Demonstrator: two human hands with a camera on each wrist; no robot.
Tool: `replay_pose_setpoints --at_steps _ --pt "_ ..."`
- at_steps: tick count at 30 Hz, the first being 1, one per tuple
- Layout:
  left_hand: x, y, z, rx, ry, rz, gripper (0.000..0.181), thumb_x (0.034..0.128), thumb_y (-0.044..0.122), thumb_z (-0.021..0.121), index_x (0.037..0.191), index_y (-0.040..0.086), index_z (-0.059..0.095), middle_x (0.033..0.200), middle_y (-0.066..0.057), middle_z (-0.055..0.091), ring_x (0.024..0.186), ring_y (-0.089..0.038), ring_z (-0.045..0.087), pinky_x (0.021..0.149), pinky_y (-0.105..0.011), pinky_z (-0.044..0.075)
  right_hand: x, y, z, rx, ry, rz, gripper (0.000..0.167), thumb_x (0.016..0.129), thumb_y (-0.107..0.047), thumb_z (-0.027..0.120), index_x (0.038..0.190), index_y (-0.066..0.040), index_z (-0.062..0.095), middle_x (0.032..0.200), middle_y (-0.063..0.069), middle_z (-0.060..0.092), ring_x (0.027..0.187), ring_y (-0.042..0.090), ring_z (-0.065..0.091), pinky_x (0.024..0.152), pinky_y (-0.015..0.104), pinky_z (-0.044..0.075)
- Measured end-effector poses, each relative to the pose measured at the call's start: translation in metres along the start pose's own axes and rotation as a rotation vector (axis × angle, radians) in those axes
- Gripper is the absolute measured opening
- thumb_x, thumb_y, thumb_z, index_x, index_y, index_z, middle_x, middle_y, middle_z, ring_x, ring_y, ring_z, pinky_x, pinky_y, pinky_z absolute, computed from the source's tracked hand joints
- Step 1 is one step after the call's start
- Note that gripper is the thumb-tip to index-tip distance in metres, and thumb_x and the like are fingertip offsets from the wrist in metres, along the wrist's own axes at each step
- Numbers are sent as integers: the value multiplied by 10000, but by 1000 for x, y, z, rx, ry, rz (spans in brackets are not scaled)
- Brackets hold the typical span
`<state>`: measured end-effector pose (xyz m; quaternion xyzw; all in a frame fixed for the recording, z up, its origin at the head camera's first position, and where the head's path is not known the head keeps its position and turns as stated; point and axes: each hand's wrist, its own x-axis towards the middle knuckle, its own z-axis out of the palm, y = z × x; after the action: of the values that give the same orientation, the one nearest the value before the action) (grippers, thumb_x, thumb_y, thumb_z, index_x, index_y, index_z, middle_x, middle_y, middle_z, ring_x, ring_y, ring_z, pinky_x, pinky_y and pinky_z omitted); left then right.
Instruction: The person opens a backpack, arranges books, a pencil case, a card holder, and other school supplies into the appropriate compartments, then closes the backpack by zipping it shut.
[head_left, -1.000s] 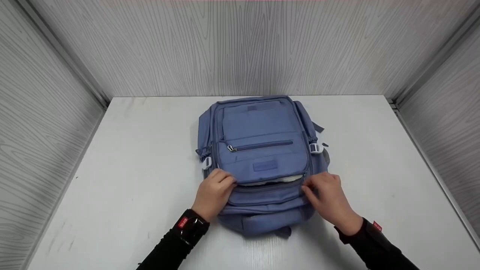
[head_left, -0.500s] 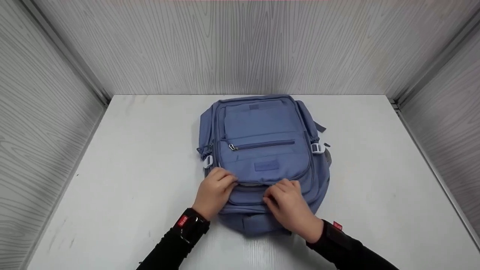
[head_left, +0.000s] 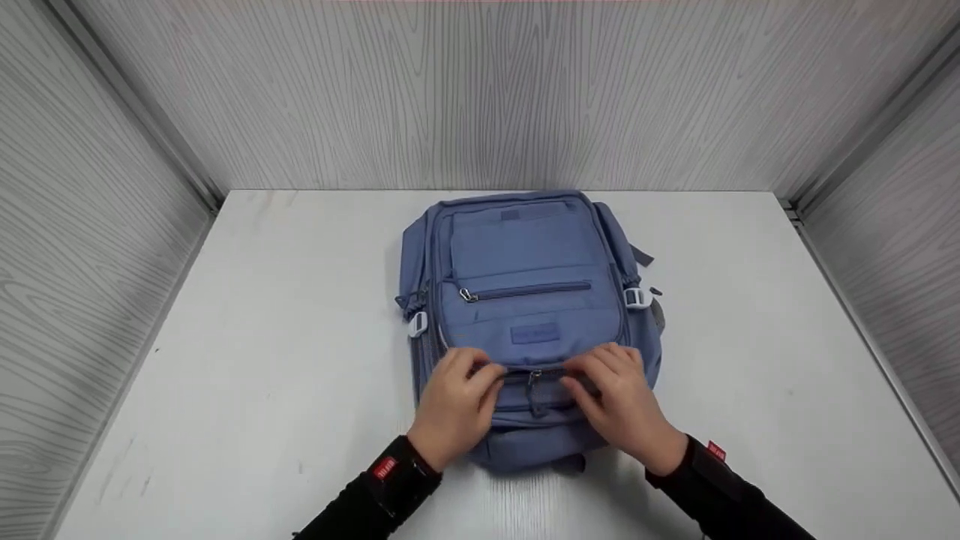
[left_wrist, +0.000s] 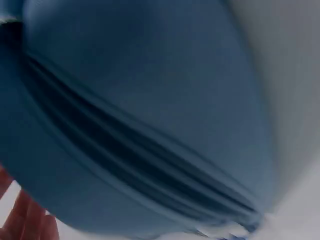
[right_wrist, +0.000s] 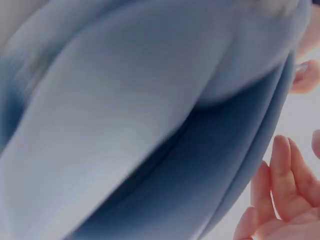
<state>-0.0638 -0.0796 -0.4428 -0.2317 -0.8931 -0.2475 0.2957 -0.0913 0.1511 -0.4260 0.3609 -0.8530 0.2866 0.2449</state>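
Note:
A blue backpack (head_left: pixel 525 247) lies on the white table, its front facing up. My left hand (head_left: pixel 454 409) is at the lower front pocket, its thumb and index finger pinching the zipped edge. Just right of it, a zipper pull (head_left: pixel 535 394) hangs free between the two hands. My right hand (head_left: pixel 622 401) has its thumb and index finger at the same edge; whether they grip the fabric is unclear. Both wrist views are blurred and filled by the backpack, with some fingers of the left hand (left_wrist: pixel 30 220) and right hand (right_wrist: pixel 285 195) showing beside it.
The white table (head_left: pixel 285 337) extends on both sides of the backpack. Grey wood-grain panels stand at the back (head_left: pixel 480 97), left (head_left: pixel 82 285) and right (head_left: pixel 892 225). White buckles sit on the backpack's left (head_left: pixel 418 324) and right (head_left: pixel 638 298) sides.
My right hand moved left along the pocket edge as its gap narrowed, then back right, leaving the zipper pull exposed. My left hand has moved a little right.

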Motion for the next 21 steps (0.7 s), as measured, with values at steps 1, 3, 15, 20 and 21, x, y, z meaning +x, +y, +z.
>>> replay_pose_setpoints --at_steps 1,3,15,20,21 --pt "0 8 1 2 -40 10 143 835 116 763 974 105 729 916 -43 620 828 -180 577 724 -305 508 0 2 -1 -24 10 3 239 760 -22 807 953 -94 686 902 21 663 869 183 568 785 372 362" --pt "0 22 3 14 -139 21 161 872 186 738 1019 124 722 861 -16 583 768 -156 534 671 -288 476 -1 3 0 -70 11 3 264 749 -23 817 971 -89 692 937 42 655 885 203 571 777 389 374" --pt "-6 39 19 50 -166 -15 107 853 137 725 806 98 638 797 -23 553 720 -165 516 654 -290 475 -1 7 17 -239 13 -85 196 740 -61 812 889 -122 701 889 9 670 816 186 569 770 379 396" --pt "-9 34 10 -87 -141 -63 97 818 1 720 798 68 654 793 -40 569 712 -149 567 654 -260 508 1 9 18 -243 19 -91 108 790 -83 749 853 -128 673 848 -5 669 787 181 566 761 373 398" --pt "-9 33 8 -105 -144 -76 113 813 -1 729 786 70 646 788 -40 569 707 -148 571 650 -258 509 1 9 18 -243 22 -93 100 797 -83 741 849 -128 668 844 -5 666 782 182 563 759 371 396"
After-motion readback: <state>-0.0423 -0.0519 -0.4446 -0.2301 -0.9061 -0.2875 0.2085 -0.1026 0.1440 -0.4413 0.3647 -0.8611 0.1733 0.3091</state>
